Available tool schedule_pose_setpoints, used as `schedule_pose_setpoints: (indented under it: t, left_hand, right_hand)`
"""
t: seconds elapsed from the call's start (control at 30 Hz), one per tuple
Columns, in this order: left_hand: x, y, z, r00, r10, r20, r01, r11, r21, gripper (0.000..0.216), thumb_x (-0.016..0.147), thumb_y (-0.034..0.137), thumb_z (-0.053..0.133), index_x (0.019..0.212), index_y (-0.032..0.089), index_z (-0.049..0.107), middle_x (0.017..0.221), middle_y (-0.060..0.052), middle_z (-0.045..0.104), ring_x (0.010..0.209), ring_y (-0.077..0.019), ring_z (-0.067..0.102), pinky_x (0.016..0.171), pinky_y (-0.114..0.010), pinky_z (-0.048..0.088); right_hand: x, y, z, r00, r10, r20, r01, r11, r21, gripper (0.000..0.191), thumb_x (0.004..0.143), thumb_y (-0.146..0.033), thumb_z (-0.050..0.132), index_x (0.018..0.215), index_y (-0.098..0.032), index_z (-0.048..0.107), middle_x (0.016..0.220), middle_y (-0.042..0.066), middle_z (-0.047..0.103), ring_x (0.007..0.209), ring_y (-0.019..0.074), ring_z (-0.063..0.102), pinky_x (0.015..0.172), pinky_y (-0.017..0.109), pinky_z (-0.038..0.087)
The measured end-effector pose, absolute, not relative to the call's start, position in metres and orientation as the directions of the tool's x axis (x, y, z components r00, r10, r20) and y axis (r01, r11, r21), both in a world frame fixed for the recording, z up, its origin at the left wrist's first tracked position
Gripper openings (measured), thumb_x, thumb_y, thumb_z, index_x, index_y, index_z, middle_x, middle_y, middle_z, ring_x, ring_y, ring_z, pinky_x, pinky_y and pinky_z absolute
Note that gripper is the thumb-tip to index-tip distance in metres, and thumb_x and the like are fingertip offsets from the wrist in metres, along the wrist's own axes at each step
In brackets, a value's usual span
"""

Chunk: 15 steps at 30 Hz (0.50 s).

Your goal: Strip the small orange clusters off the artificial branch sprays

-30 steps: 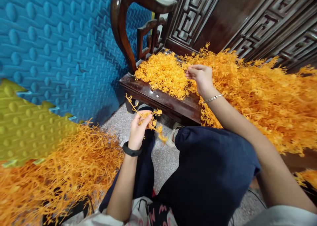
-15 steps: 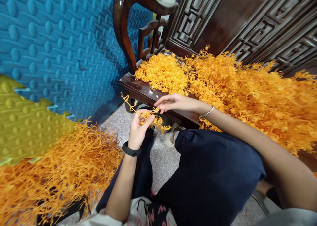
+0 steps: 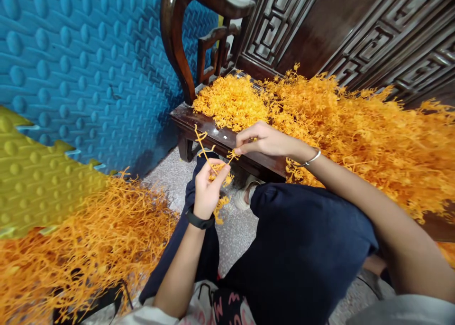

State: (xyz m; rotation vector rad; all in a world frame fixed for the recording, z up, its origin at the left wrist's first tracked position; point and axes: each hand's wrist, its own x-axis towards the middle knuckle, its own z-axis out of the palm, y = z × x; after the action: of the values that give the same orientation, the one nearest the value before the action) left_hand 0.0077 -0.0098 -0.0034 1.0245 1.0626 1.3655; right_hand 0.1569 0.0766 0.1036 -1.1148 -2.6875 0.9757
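Note:
My left hand (image 3: 209, 187) is closed on a thin orange plastic sprig (image 3: 203, 147), whose bare stem sticks up past the fingers while flower-like pieces hang below. Thumb and forefinger of my right hand (image 3: 261, 140) pinch a small flower-like end (image 3: 233, 155) of the sprig, a little above and to the right of my left hand. Beyond my hands, a heap of small loose orange flower pieces (image 3: 232, 102) lies on the dark wooden bench (image 3: 209, 125). To its right spreads a large pile of whole orange sprigs (image 3: 373, 135).
Bare orange stems (image 3: 117, 230) are piled at the lower left, over a dark container partly hidden. Blue foam matting (image 3: 88, 69) and a yellow mat piece (image 3: 46, 178) stand at the left. The bench's curved armrest (image 3: 174, 45) rises behind the flower heap.
My right hand has moved slightly right, and its loosely spread fingers have closed on a flower end. My left hand has shifted right, and the sprig now stands more upright.

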Motion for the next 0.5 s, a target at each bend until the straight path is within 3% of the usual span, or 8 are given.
schedule_pose_setpoints:
  t: [0.17, 0.23, 0.33, 0.43, 0.5]
  left_hand:
    - [0.014, -0.012, -0.002, -0.030, 1.000, -0.001, -0.264, -0.007, 0.964, 0.011, 0.075, 0.029, 0.060, 0.076, 0.019, 0.054, 0.060, 0.005, 0.046, 0.052, -0.0074, 0.040, 0.052, -0.020, 0.034]
    - [0.012, -0.012, -0.006, -0.024, 1.000, -0.014, -0.269, 0.007, 0.963, 0.012, 0.075, 0.029, 0.061, 0.075, 0.019, 0.054, 0.058, 0.006, 0.044, 0.050, -0.0073, 0.039, 0.051, -0.020, 0.033]
    - [0.003, -0.010, -0.013, -0.058, 0.997, -0.058, -0.274, 0.040, 0.961, 0.015, 0.072, 0.028, 0.063, 0.069, 0.018, 0.052, 0.055, 0.006, 0.042, 0.050, -0.0069, 0.039, 0.051, -0.020, 0.033]
    - [-0.007, -0.005, -0.020, -0.128, 0.990, -0.058, -0.287, 0.019, 0.958, 0.014, 0.072, 0.029, 0.064, 0.072, 0.018, 0.055, 0.060, 0.005, 0.047, 0.053, -0.0067, 0.043, 0.052, -0.019, 0.034]
    - [-0.011, -0.001, -0.022, -0.154, 0.986, -0.062, -0.295, 0.014, 0.955, 0.016, 0.072, 0.031, 0.063, 0.077, 0.018, 0.057, 0.063, 0.004, 0.049, 0.054, -0.0068, 0.044, 0.048, -0.019, 0.033]
  right_hand:
    - [0.154, 0.074, 0.106, -0.769, 0.624, -0.139, 0.615, 0.662, -0.429, 0.027, 0.084, -0.032, 0.050, 0.064, -0.014, 0.058, 0.064, 0.000, 0.053, 0.061, 0.0084, 0.045, 0.064, 0.024, 0.031]
    - [0.155, 0.074, 0.110, -0.738, 0.668, -0.094, 0.654, 0.673, -0.346, 0.025, 0.083, -0.031, 0.049, 0.064, -0.015, 0.056, 0.066, 0.002, 0.053, 0.064, 0.0110, 0.046, 0.066, 0.026, 0.033]
    - [0.169, 0.078, 0.119, -0.552, 0.820, 0.150, 0.785, 0.572, -0.238, 0.022, 0.083, -0.031, 0.047, 0.067, -0.018, 0.054, 0.071, 0.006, 0.053, 0.076, 0.0173, 0.050, 0.071, 0.031, 0.036]
    - [0.192, 0.088, 0.121, -0.267, 0.856, 0.443, 0.861, 0.418, -0.288, 0.020, 0.084, -0.036, 0.047, 0.075, -0.020, 0.055, 0.080, 0.008, 0.054, 0.090, 0.0215, 0.050, 0.077, 0.034, 0.040]
    - [0.204, 0.101, 0.113, -0.096, 0.849, 0.519, 0.844, 0.346, -0.409, 0.021, 0.082, -0.039, 0.050, 0.075, -0.019, 0.054, 0.078, 0.008, 0.054, 0.088, 0.0212, 0.053, 0.075, 0.034, 0.043]
